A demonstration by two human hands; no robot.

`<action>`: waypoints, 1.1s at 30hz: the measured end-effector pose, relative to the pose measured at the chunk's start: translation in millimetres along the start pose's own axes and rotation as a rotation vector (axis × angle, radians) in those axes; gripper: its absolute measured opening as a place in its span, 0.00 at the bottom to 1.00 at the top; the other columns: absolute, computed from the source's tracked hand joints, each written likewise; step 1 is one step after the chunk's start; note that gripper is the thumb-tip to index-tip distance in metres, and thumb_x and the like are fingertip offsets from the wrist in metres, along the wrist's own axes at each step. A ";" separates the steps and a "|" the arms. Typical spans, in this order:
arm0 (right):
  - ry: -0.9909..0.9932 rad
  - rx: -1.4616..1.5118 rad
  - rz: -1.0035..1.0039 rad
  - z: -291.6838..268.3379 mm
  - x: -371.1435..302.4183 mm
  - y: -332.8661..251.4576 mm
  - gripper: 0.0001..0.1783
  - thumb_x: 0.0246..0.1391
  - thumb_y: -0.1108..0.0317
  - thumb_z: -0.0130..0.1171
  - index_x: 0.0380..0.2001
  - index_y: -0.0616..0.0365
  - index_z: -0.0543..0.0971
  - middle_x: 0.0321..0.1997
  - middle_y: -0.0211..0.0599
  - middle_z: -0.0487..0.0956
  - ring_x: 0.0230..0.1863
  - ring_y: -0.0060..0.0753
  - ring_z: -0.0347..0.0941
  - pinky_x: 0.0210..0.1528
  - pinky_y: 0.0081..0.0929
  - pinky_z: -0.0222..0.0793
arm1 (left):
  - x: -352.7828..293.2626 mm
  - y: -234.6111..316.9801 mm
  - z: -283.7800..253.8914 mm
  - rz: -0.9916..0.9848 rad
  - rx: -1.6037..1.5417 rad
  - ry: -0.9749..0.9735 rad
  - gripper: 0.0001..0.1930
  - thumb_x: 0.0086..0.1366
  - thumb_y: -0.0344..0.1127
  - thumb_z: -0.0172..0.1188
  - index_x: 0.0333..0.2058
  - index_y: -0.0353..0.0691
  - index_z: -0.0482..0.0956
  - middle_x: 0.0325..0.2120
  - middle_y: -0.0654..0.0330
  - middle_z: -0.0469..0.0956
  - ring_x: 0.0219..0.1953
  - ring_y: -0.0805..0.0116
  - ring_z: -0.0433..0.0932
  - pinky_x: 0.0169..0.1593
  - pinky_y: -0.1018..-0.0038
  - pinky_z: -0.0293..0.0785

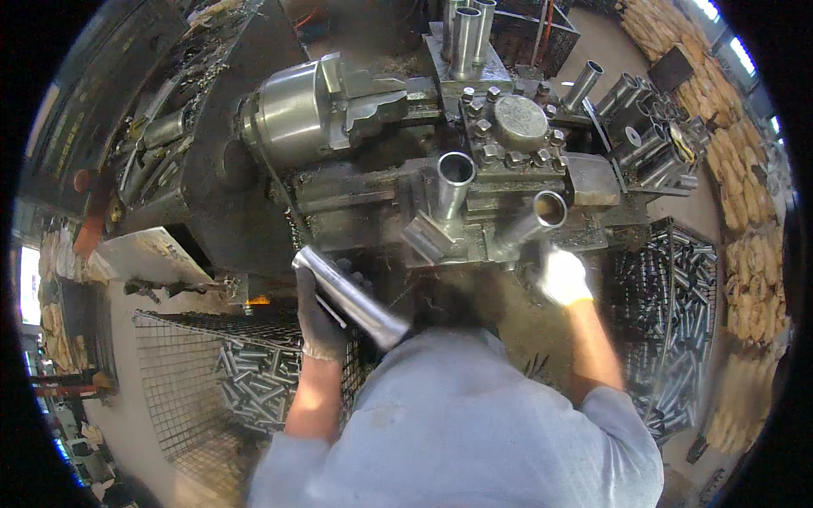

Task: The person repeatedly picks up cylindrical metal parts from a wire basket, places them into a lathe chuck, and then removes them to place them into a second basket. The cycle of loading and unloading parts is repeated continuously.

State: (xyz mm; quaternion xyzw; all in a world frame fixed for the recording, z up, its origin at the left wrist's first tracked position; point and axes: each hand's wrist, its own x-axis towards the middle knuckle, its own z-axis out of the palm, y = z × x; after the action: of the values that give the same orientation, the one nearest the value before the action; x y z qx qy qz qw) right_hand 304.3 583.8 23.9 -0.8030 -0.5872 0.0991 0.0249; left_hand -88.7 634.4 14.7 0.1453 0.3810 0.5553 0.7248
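My left hand, in a dark glove, is closed round a shiny metal tube. The tube slants down to the right in front of my chest. My right hand, in a pale glove, is at the front of the lathe carriage, just below a leaning tube. Its fingers are smeared by motion, and whether they touch anything is unclear. Another tube stands upright on the carriage, beside a small angled metal block. Behind them is the square tool post with bolts round its top. The chuck lies to the left with its jaws apart.
Several tubes stand at the back of the machine, and more are bunched at the right. A wire basket of metal pieces is at the lower left; another bin is at the right. Stacked sacks line the far right.
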 end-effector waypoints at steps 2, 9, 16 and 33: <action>-0.031 0.196 -0.223 4.0 -18.1 -14.7 0.19 0.55 0.58 0.64 0.50 0.50 0.82 0.35 0.50 0.86 0.35 0.56 0.84 0.39 0.50 0.81 | 19.3 1.6 -7.7 -0.081 -0.143 -0.110 0.40 0.68 0.74 0.53 0.55 0.39 0.77 0.45 0.52 0.83 0.43 0.52 0.84 0.50 0.49 0.84; 0.095 0.126 -0.433 64.2 28.6 -146.8 0.22 0.55 0.59 0.65 0.51 0.56 0.79 0.35 0.53 0.84 0.31 0.60 0.82 0.33 0.53 0.78 | 79.1 -21.7 -15.2 -0.049 -0.079 -0.281 0.42 0.67 0.76 0.50 0.55 0.40 0.79 0.42 0.49 0.84 0.38 0.49 0.86 0.40 0.53 0.87; -0.466 1.102 -0.149 14.4 53.9 -154.7 0.25 0.58 0.52 0.65 0.47 0.64 0.81 0.31 0.46 0.86 0.32 0.41 0.84 0.39 0.42 0.79 | 74.9 -18.0 -2.3 0.016 -0.152 -0.157 0.39 0.71 0.73 0.47 0.61 0.43 0.75 0.51 0.53 0.82 0.52 0.52 0.82 0.57 0.53 0.80; 0.408 -0.434 -0.879 -209.4 246.3 -148.2 0.29 0.48 0.67 0.67 0.55 0.58 0.78 0.45 0.51 0.85 0.43 0.54 0.85 0.45 0.46 0.82 | 80.1 -10.0 -50.5 0.360 0.284 0.143 0.22 0.69 0.39 0.63 0.56 0.33 0.78 0.46 0.57 0.82 0.50 0.65 0.80 0.57 0.67 0.74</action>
State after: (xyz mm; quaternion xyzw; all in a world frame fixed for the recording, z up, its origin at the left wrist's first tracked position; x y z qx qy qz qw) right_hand 276.4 879.1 220.1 -0.4709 -0.8585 -0.2028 0.0111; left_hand -110.4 693.6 -56.6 0.2717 0.4737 0.6252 0.5577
